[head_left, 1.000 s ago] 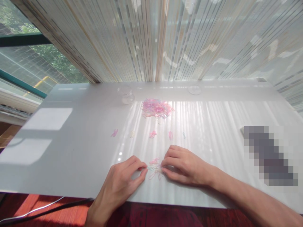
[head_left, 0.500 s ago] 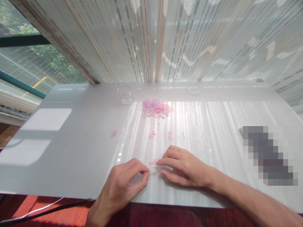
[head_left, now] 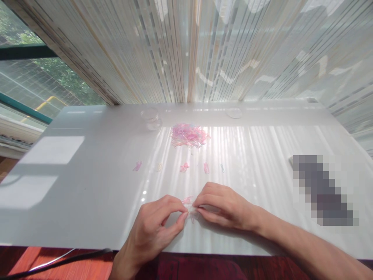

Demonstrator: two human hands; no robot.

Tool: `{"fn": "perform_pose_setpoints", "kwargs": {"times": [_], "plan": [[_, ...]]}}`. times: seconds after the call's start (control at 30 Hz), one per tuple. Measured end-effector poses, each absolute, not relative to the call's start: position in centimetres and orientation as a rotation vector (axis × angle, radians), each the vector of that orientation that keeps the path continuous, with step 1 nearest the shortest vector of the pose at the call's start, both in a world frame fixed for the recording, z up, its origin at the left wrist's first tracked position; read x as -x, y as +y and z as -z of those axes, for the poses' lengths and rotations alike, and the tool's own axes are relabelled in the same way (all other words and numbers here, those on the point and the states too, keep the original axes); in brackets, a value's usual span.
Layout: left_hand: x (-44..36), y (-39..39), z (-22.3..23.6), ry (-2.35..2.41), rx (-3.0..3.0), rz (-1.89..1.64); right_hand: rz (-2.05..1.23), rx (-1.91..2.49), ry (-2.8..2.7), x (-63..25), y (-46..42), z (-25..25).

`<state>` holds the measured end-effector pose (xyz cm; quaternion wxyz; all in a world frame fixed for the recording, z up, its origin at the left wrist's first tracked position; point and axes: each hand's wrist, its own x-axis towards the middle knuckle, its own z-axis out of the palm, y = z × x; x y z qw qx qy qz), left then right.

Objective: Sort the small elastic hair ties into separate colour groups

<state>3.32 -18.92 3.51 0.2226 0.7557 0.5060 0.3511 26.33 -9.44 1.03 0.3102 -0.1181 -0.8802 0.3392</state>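
My left hand (head_left: 159, 221) is closed in a pinch at the near middle of the white table (head_left: 110, 210). Facing it a short way to the right, my right hand (head_left: 225, 204) also pinches thumb and forefinger together. A pale, thin rubber band (head_left: 190, 210) shows between the two sets of fingertips, partly hidden by them. Just beyond the fingers lie pink rubber bands (head_left: 187, 200), and one pink loop (head_left: 192, 220) sticks out below. Farther off is a large heap of pastel rubber bands (head_left: 189, 136).
Small groups lie in a row: purple bands (head_left: 137, 166), yellowish bands (head_left: 159, 167), red-pink bands (head_left: 184, 167), pink bands (head_left: 206, 168) and a teal band (head_left: 222, 168). Behind stand a clear jar (head_left: 154, 123) and a clear round lid (head_left: 234, 113). A blurred-out object (head_left: 323, 190) lies at right.
My right hand spread its fingers over the small bands, then drew its thumb and finger together. Both hands' fingertips are closer now. The view has shifted slightly.
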Motion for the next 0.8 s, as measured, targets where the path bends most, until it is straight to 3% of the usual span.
{"fn": "perform_pose_setpoints", "kwargs": {"times": [0.33, 0.5, 0.8], "plan": [[-3.1, -18.6, -2.6, 1.483, -2.028, -0.961, -0.709, 0.584, -2.325, -29.1, -6.0, -3.0], [-2.9, -18.4, -1.3, 1.512, -2.0, -1.003, -0.817, 1.009, -2.294, -32.5, -2.4, -4.0], [-2.9, -18.4, -0.8, 1.558, -1.978, -1.051, -1.053, 1.154, -2.321, -33.1, -1.7, -4.4]]}}
